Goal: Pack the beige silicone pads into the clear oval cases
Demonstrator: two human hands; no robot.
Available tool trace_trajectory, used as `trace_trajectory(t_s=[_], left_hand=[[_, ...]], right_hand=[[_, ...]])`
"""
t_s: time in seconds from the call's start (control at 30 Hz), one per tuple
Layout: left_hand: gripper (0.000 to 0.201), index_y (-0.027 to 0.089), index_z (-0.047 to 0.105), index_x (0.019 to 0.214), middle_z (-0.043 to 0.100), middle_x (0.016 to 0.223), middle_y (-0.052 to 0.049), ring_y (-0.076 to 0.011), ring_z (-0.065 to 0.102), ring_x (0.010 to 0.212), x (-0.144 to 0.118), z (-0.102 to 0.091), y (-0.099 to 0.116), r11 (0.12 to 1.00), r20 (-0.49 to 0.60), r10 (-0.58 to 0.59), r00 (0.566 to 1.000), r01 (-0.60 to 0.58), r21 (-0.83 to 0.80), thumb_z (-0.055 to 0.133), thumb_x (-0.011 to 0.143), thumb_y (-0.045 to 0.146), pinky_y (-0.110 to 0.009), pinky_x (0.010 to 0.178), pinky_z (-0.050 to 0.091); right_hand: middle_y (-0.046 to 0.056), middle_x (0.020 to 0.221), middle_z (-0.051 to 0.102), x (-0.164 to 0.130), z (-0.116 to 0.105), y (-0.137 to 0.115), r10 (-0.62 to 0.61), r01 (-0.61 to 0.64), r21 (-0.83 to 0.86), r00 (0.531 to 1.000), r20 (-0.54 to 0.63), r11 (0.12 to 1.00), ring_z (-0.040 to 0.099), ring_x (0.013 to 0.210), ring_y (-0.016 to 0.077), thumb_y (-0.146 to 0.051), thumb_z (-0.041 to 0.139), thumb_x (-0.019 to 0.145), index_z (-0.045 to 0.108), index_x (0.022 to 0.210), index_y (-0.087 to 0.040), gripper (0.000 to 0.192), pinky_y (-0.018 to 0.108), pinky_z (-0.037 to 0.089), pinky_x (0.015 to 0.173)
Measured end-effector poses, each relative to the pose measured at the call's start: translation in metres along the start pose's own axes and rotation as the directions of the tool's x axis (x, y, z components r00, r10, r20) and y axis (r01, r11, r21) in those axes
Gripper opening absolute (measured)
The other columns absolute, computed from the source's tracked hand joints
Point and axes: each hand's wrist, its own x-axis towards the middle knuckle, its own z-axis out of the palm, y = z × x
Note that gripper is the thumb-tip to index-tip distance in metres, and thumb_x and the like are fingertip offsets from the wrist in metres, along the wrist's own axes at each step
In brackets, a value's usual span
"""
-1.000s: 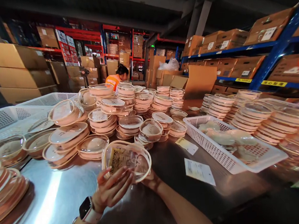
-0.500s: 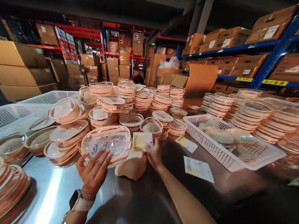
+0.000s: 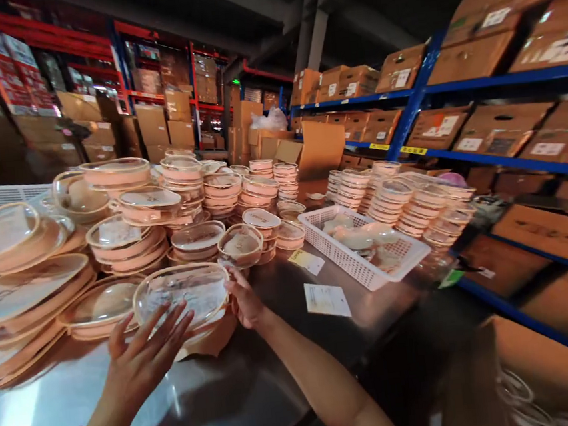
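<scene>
An oval case [image 3: 185, 289] with a clear lid and pale rim lies in front of me, a white printed sheet showing through the lid. Across its lower left spreads my left hand [image 3: 144, 354], open, fingers apart, with a watch on the wrist. My right hand [image 3: 245, 299] has its fingers closed at the case's right edge; the fingertips are partly hidden. Under the front of the case shows a beige molded piece [image 3: 208, 341]. Stacks of similar clear-lidded cases [image 3: 126, 245] stand just behind and to the left.
Right of my hand lie a yellow-and-white card [image 3: 306, 262] and a white card [image 3: 326, 300]. A white perforated basket [image 3: 342, 247] holds clear and beige pieces. More stacked cases [image 3: 397, 195] stand beyond it. Blue shelving [image 3: 408, 120] with cartons borders the right.
The view has swung right. The yellow-and-white card that was in my right hand no longer shows there; that hand is now at the case's edge. My left hand's fingers lie flatter over the lid.
</scene>
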Motion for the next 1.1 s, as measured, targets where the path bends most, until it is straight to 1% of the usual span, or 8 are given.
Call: trace_trajectory(t_s=[0.13,0.23,0.3,0.37,0.57,0.8,0.97,1.1], left_hand=[[0.080,0.023,0.031,0.154,0.075,0.109,-0.012,-0.0272,0.062,0.117,0.013,-0.002,0.001,0.962,-0.099,0.203,0.974,-0.180,0.203,0.070,0.084,0.019,-0.048,0.120,0.024],[0.081,0.023,0.029,0.155,0.073,0.106,-0.013,-0.0272,0.066,0.105,0.019,-0.003,0.006,0.964,-0.129,0.201,0.971,-0.173,0.201,0.068,0.084,0.015,-0.048,0.116,0.030],[0.081,0.025,0.029,0.155,0.072,0.106,-0.012,-0.0270,0.067,0.098,0.021,0.000,0.006,0.970,-0.130,0.189,0.973,-0.164,0.181,0.067,0.084,0.014,-0.048,0.113,0.034],[0.079,0.026,0.031,0.154,0.072,0.107,-0.012,-0.0282,0.067,0.096,0.021,0.003,0.005,0.973,-0.124,0.186,0.975,-0.166,0.161,0.067,0.084,0.014,-0.049,0.109,0.038],[0.035,0.027,0.063,0.121,0.071,0.108,-0.011,-0.0294,0.065,0.099,0.013,0.017,-0.007,0.983,-0.021,0.180,0.983,-0.179,0.043,0.055,0.089,0.017,-0.049,0.099,0.043],[0.027,0.026,0.071,0.109,0.074,0.111,-0.010,-0.0279,0.066,0.099,-0.002,0.040,-0.009,0.992,0.249,0.112,0.962,-0.093,-0.086,0.052,0.092,0.032,-0.042,0.087,0.049],[0.043,0.027,0.067,0.122,0.070,0.124,-0.011,-0.0304,0.064,0.114,-0.012,0.051,-0.003,0.986,0.469,0.024,0.883,0.058,-0.159,0.069,0.080,0.034,-0.043,0.094,0.050],[0.061,0.027,0.064,0.128,0.065,0.133,-0.013,-0.0352,0.059,0.121,-0.014,0.049,0.001,0.985,0.539,-0.032,0.842,0.118,-0.126,0.080,0.069,0.034,-0.049,0.100,0.048]], right_hand=[[-0.003,0.067,0.065,0.010,-0.029,-0.042,-0.029,0.056,0.188,0.989,-0.143,0.981,0.061,0.058,0.0158,-0.046,0.063,0.077,0.065,0.099,-0.025,0.031,0.024,0.047,0.048],[-0.001,0.079,0.069,0.001,-0.073,-0.082,-0.231,0.287,0.299,0.950,-0.211,0.910,0.063,0.069,0.0164,-0.060,0.049,0.083,0.066,0.102,-0.029,0.040,0.026,0.050,0.057],[-0.001,0.080,0.070,-0.008,-0.098,-0.100,-0.521,0.563,0.521,0.818,-0.243,0.642,0.062,0.067,0.0159,-0.064,0.053,0.081,0.067,0.112,-0.032,0.047,0.026,0.049,0.057],[-0.002,0.078,0.069,-0.014,-0.108,-0.106,-0.620,0.616,0.624,0.742,-0.254,0.481,0.059,0.061,0.0151,-0.065,0.055,0.081,0.067,0.115,-0.035,0.047,0.025,0.046,0.055],[0.001,0.084,0.071,0.005,-0.070,-0.071,-0.185,0.181,0.478,0.982,-0.039,0.860,0.058,0.065,0.0156,-0.060,0.042,0.092,0.066,0.113,-0.030,0.044,0.030,0.048,0.063],[0.004,0.088,0.071,0.013,-0.044,-0.031,0.051,-0.104,0.177,0.958,0.281,0.979,0.065,0.074,0.0177,-0.050,0.053,0.090,0.064,0.111,-0.022,0.037,0.032,0.052,0.068],[0.005,0.082,0.071,0.011,-0.032,-0.014,0.064,-0.066,-0.003,0.962,0.266,0.998,0.065,0.072,0.0181,-0.050,0.060,0.083,0.064,0.108,-0.018,0.041,0.033,0.053,0.067],[0.002,0.076,0.069,0.014,-0.025,0.000,-0.047,0.068,-0.207,0.993,0.105,0.976,0.063,0.067,0.0170,-0.044,0.060,0.081,0.065,0.100,-0.020,0.031,0.033,0.054,0.070]])
